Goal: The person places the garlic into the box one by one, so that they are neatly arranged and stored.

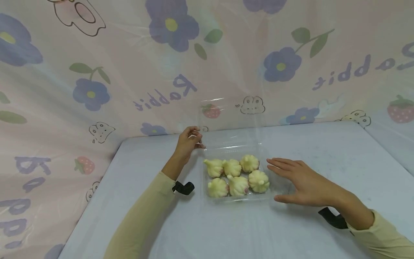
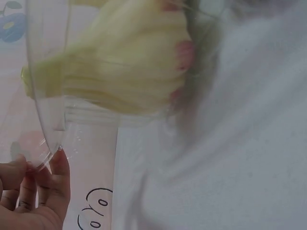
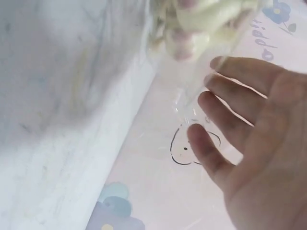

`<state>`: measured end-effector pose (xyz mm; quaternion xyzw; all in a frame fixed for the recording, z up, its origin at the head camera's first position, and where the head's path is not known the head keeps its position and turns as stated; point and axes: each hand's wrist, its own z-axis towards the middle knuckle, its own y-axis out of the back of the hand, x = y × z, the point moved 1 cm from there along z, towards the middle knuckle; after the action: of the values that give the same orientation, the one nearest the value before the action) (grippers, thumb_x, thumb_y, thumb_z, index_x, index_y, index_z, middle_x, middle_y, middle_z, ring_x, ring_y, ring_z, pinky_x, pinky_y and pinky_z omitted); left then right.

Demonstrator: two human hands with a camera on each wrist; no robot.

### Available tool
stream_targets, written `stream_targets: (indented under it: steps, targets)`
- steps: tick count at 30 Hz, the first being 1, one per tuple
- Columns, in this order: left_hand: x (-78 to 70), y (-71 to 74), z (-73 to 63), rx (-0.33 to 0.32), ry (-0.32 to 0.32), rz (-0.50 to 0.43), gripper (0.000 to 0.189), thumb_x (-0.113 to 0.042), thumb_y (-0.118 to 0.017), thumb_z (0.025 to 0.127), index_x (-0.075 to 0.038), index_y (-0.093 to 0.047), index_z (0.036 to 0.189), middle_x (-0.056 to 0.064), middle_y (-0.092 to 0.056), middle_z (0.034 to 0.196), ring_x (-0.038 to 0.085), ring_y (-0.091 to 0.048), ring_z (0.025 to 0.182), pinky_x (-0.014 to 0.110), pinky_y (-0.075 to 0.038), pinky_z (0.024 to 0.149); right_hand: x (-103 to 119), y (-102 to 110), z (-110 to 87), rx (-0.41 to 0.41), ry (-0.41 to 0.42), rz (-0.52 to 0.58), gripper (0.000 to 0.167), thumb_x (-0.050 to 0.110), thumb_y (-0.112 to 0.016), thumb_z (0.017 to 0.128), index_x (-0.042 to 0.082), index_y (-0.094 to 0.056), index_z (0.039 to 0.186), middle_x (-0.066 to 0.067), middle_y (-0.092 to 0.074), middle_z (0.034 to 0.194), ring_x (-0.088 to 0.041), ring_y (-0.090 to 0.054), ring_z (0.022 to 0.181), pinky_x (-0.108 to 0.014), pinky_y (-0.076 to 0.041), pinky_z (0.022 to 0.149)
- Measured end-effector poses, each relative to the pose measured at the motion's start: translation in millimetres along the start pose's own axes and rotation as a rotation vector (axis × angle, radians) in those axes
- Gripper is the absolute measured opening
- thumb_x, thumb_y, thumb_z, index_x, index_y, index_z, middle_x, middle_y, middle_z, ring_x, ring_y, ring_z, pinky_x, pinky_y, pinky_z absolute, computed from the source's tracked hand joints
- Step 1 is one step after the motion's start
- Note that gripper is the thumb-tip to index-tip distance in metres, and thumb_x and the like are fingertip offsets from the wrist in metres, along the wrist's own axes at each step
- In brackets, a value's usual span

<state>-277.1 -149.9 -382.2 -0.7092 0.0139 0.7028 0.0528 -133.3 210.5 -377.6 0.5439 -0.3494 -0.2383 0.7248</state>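
A clear plastic box [image 1: 207, 200] with its lid [image 1: 231, 138] raised stands on the white table. Several pale garlic bulbs [image 1: 238, 185] lie in two rows inside it. At the lid's left edge, near the hinge, my left hand [image 1: 190, 141] pinches the thin plastic between thumb and bent fingers. The left wrist view shows one garlic bulb [image 2: 129, 57] close up behind the clear wall. My right hand [image 1: 302, 183] is held out beside the box's right side, fingers extended and thumb apart, holding nothing. Whether its fingertips touch the plastic, I cannot tell.
The white-covered table [image 1: 155, 230] reaches back to a pink printed curtain [image 1: 226, 64] with flowers and rabbits. That curtain also hangs along the left side. Each wrist wears a black strap mount [image 1: 183, 188].
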Motion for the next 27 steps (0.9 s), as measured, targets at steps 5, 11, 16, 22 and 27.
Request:
stream_targets:
  steps: [5, 11, 16, 22, 27]
  targets:
    - [0.5, -2.3, 1.5, 0.028, -0.058, 0.002, 0.028, 0.000, -0.055, 0.099, 0.002, -0.045, 0.126, 0.005, -0.050, 0.105, 0.020, -0.055, 0.087, 0.034, -0.063, 0.077, 0.4, -2.2, 2.5, -0.037, -0.024, -0.008, 0.082, 0.060, -0.070, 0.084, 0.010, -0.051, 0.146, -0.008, -0.046, 0.154, -0.035, -0.041, 0.140, -0.063, -0.041, 0.103]
    - [-0.3, -6.9, 2.8, 0.026, -0.151, 0.029, 0.023, -0.004, -0.057, 0.099, -0.003, -0.050, 0.120, 0.010, -0.050, 0.121, 0.027, -0.056, 0.105, 0.037, -0.061, 0.089, 2.0, -5.7, 5.5, -0.031, -0.075, 0.038, 0.084, 0.062, -0.070, 0.083, 0.009, -0.051, 0.145, -0.010, -0.045, 0.154, -0.037, -0.039, 0.141, -0.063, -0.041, 0.106]
    - [-6.5, -10.7, -0.2, -0.002, -0.191, 0.052, 0.026, -0.015, -0.057, 0.101, -0.007, -0.050, 0.125, 0.016, -0.044, 0.143, 0.020, -0.054, 0.113, 0.042, -0.055, 0.101, 4.0, -6.1, 8.8, -0.019, -0.105, 0.064, 0.085, 0.064, -0.068, 0.083, 0.009, -0.051, 0.146, -0.009, -0.044, 0.155, -0.038, -0.037, 0.143, -0.064, -0.038, 0.108]
    - [-25.1, -15.4, -8.2, 0.022, -0.323, 0.057, 0.031, -0.022, -0.055, 0.103, -0.003, -0.049, 0.126, 0.022, -0.044, 0.139, 0.015, -0.051, 0.119, 0.048, -0.046, 0.109, 4.3, -5.2, 10.1, -0.028, -0.108, 0.045, 0.084, 0.062, -0.070, 0.083, 0.008, -0.052, 0.144, -0.010, -0.045, 0.154, -0.037, -0.039, 0.142, -0.064, -0.037, 0.108]
    - [-43.8, -17.0, -23.5, 0.039, -0.476, 0.115, 0.019, -0.019, -0.052, 0.104, -0.006, -0.052, 0.117, 0.012, -0.052, 0.122, 0.012, -0.049, 0.116, 0.050, -0.044, 0.105, 2.1, -5.6, 12.6, -0.044, -0.119, 0.062, 0.085, 0.063, -0.071, 0.082, 0.006, -0.054, 0.143, -0.011, -0.046, 0.153, -0.039, -0.039, 0.142, -0.063, -0.037, 0.109]
